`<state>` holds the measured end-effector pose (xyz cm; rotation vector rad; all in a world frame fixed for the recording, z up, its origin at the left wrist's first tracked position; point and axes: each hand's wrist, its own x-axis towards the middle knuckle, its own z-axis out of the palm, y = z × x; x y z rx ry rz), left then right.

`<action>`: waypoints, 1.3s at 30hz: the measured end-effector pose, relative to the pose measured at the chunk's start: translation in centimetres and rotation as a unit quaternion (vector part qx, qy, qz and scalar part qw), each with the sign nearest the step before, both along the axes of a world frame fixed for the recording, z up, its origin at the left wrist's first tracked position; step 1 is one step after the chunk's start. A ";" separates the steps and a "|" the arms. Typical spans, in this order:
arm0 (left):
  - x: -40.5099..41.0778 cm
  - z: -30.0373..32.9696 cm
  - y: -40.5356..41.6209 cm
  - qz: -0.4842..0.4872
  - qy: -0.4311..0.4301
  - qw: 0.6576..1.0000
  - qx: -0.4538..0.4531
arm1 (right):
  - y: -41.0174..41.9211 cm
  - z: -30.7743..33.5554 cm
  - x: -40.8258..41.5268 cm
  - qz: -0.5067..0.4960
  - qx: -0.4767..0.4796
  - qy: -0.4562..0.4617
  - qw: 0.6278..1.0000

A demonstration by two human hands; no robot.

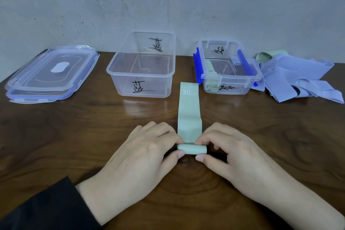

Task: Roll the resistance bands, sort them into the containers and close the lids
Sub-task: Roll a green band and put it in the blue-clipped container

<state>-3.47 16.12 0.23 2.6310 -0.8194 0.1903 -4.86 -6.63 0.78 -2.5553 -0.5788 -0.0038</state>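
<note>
Green band [189, 114] is lying flat on the wooden table [74, 136], running toward 12 o'clock, "30 LB" print at its far end. We are pinching its rolled near end [192, 149] from both sides: left hand [145, 153] is gripping the roll's left end between thumb and fingers, right hand [233, 157] is gripping the right end the same way. Black sleeve [46, 209] is covering our left forearm.

At 12 o'clock from the roll, the big clear container [141, 65] is sitting open with nothing in it, black scribble on its wall. At 1 o'clock, the smaller clear container [226, 69] with blue latches is holding rolled green bands [211, 73]. At 2 o'clock, a heap of loose purple bands [298, 78] is lying just beside that container, with a green roll [265, 56] behind the heap. At 10 o'clock, two lids [52, 74] are sitting stacked, well apart from our hands.
</note>
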 end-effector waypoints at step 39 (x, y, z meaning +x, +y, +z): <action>0.2 -0.3 0.1 0.015 0.002 1.000 -0.007 | 0.1 0.1 -0.1 -0.010 -0.007 0.000 1.000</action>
